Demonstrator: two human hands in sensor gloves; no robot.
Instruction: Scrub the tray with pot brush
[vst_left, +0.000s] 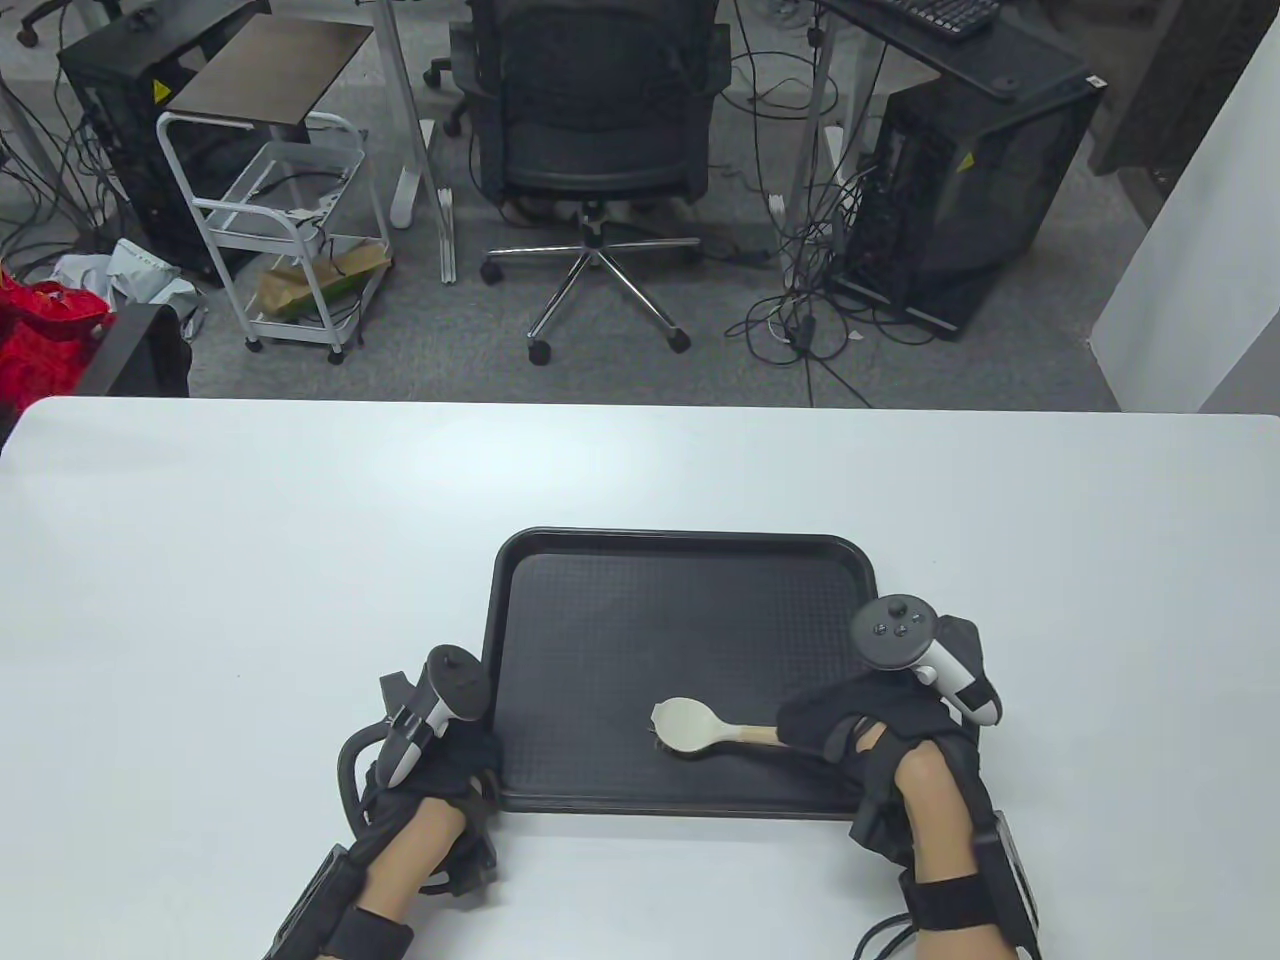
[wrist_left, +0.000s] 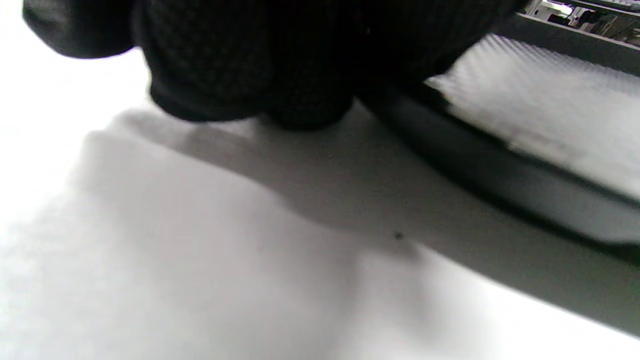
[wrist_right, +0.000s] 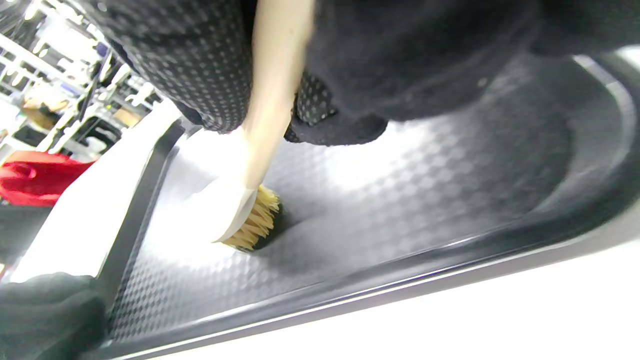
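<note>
I have the black tray (vst_left: 680, 620) lying flat on the white worktop (vst_left: 250, 560), its long axis running left to right across the table view, near the front edge. My right hand (vst_left: 860, 735) sits over the tray's near right corner, its fingers (wrist_right: 210, 75) curled round the pale handle of the pot brush (vst_left: 700, 728). The brush lies with its long axis roughly left to right, handle toward my right hand and the rounded head pointing left, near the middle of the tray's front half. From the right wrist view the head is tipped bristles-down, and the tan bristles (wrist_right: 255, 222) touch the tray's textured floor. My left hand (vst_left: 440, 750) is at the tray's near left corner, against the rim; in the left wrist view its gloved fingers (wrist_left: 240, 65) hang bunched at the rim, just above the worktop, but I cannot tell whether they actually grip the edge or only rest beside it. Beyond the worktop stand an office chair (vst_left: 600, 130), a white wire trolley (vst_left: 280, 220) and two dark computer towers (vst_left: 960, 200) among loose cables.
</note>
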